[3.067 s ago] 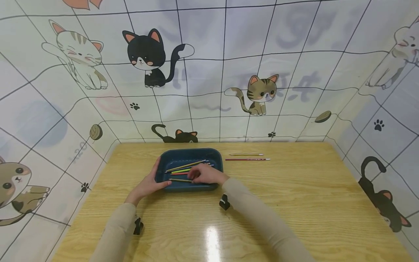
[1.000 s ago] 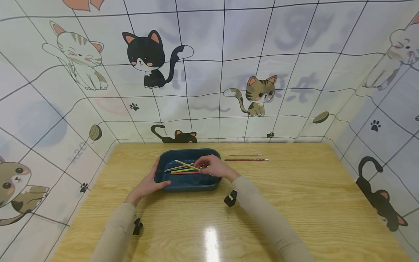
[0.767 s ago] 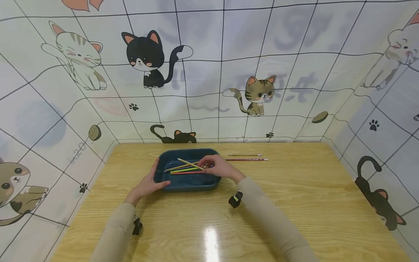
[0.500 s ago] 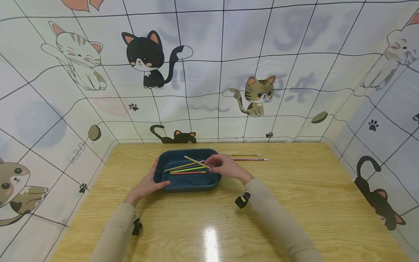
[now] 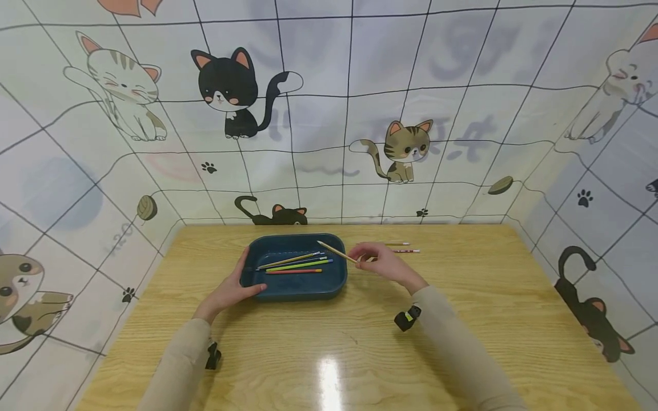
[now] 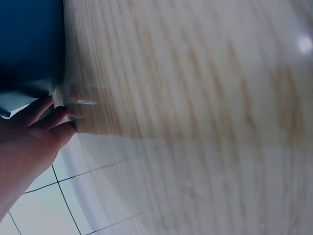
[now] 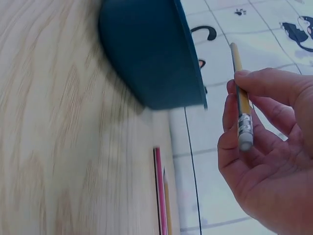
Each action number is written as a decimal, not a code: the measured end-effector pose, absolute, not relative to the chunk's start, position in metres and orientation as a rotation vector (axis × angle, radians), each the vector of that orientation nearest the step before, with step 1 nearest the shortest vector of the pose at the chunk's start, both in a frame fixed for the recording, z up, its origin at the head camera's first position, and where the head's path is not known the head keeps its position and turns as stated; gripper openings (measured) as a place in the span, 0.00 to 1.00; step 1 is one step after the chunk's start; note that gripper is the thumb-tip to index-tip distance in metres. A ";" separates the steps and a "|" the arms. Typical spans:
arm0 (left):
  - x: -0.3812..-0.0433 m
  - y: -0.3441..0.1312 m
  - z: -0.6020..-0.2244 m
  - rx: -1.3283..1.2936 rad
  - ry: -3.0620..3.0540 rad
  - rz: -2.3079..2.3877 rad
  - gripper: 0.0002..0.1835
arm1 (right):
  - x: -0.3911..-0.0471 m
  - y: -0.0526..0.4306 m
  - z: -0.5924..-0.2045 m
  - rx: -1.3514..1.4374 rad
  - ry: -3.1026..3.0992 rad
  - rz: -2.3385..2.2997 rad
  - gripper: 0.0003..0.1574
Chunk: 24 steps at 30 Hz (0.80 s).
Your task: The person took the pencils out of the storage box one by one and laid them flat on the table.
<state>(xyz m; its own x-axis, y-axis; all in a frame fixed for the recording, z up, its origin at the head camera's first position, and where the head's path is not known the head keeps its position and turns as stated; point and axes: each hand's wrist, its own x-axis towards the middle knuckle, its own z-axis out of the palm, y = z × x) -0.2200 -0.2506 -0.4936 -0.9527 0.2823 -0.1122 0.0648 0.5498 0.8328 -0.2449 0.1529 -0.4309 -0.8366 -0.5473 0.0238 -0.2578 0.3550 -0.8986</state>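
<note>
A dark blue tray [image 5: 293, 293] stands toward the back of the table, with several coloured pencils [image 5: 294, 272] lying inside. My left hand [image 5: 229, 292] holds its left end, thumb at the near rim and fingers along the outer wall; the left wrist view shows those fingers [image 6: 46, 117] by the tray's lower edge. Just off the tray's right rim, my right hand [image 5: 382, 264] pinches a yellow pencil [image 5: 336, 251] between thumb and fingers. That pencil tilts up, its tip over the tray. In the right wrist view its grey-white eraser end [image 7: 245, 139] faces the camera.
On the table right of the tray lie a dark red pencil [image 5: 408, 251] and a yellow pencil [image 5: 398, 244], both partly behind my right hand. A cat-patterned wall covering [image 5: 319, 171] rises at the table's back edge. Light glares on the tabletop [image 5: 380, 354] near the front.
My right hand has taken the yellow pencil up from the tray floor and carried it rightward, past the right rim. The left hand has stayed at the tray's left end.
</note>
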 end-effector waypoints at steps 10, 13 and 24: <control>-0.219 -0.251 -0.494 0.306 2.554 1.357 0.59 | -0.254 0.192 -0.453 -0.678 2.451 -1.429 0.12; -0.220 -0.251 -0.494 0.310 2.553 1.364 0.59 | -0.256 0.201 -0.453 -0.707 2.510 -1.378 0.11; -0.220 -0.251 -0.493 0.304 2.541 1.381 0.60 | -0.269 0.231 -0.456 -0.784 2.655 -1.213 0.13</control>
<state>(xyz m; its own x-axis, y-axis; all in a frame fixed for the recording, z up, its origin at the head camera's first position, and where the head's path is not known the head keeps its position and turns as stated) -0.2200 -0.2507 -0.4926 -0.9513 0.2900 -0.1046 0.0699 0.5333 0.8430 -0.2686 0.2308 -0.4557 -0.8589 -0.5016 0.1031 -0.4064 0.5451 -0.7333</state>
